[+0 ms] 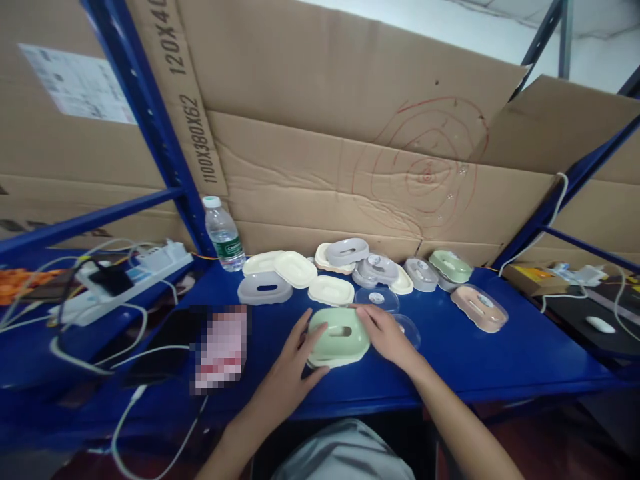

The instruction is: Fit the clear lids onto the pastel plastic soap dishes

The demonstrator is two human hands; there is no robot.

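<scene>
A light green soap dish (345, 347) with a slot in its middle lies in front of me, over a paler cream rim at its lower edge. My left hand (295, 360) grips its left side, fingers along the side and top, thumb at the near edge. With bent fingers, my right hand (390, 333) holds the far right corner. A clear lid (409, 330) lies partly behind the right hand, and another clear lid (377, 300) sits just beyond. Past the dish are cream trays (331, 291) and a grey slotted dish (265, 289).
More grey dishes (377, 269), a green one (450, 265) and a lidded beige one (479, 308) stand along the back and right. A water bottle (223, 237) is at the back left. Power strip (125, 280), cables and a blurred item (223, 350) occupy the left.
</scene>
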